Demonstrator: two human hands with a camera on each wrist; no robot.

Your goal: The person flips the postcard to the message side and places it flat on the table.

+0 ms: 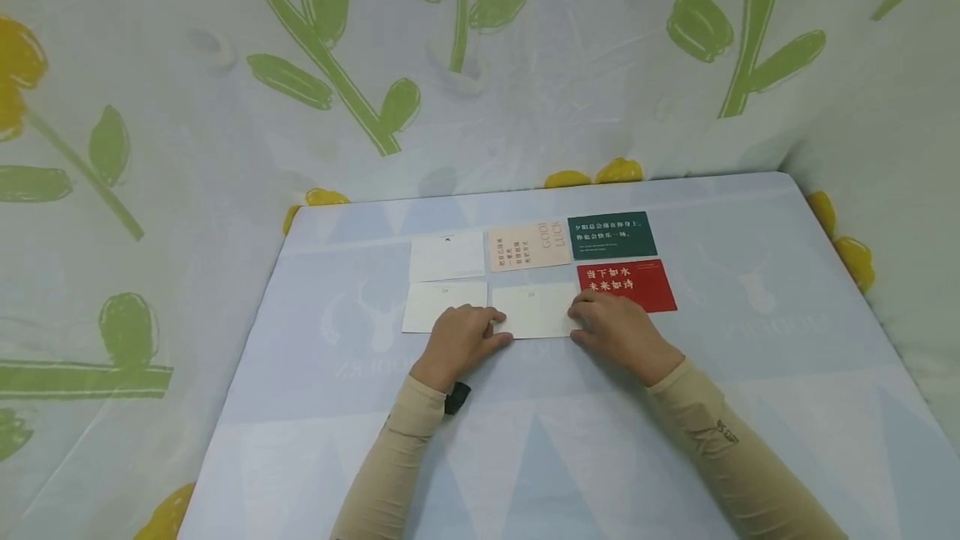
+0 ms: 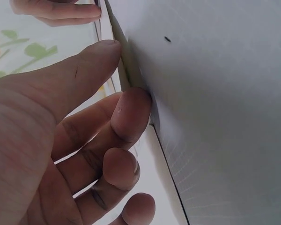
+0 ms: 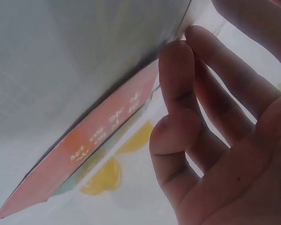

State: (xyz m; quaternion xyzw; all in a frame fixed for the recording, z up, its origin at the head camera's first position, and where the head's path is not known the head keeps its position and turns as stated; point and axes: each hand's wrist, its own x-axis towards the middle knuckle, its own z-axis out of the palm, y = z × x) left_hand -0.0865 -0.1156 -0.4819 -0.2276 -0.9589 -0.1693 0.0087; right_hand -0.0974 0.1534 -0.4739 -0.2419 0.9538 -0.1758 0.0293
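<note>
A white card (image 1: 532,313) with a small mark near its top lies in the front row on the table. My left hand (image 1: 463,340) grips its lower left edge, thumb and index finger curled at the card. At the opposite edge, my right hand (image 1: 618,330) holds the lower right side with bent fingers, partly covering a red card (image 1: 651,283) with white writing. In the left wrist view, the left thumb (image 2: 91,65) and index fingertip meet a thin card edge. The right wrist view shows curled fingers (image 3: 175,70) near the red card (image 3: 91,133).
Another white card (image 1: 442,300) lies left in the front row. Behind are a white card (image 1: 447,257), a cream card (image 1: 525,247) and a green card (image 1: 612,236). The pale patterned table (image 1: 540,440) meets a flower-printed curtain (image 1: 555,107) at back and sides.
</note>
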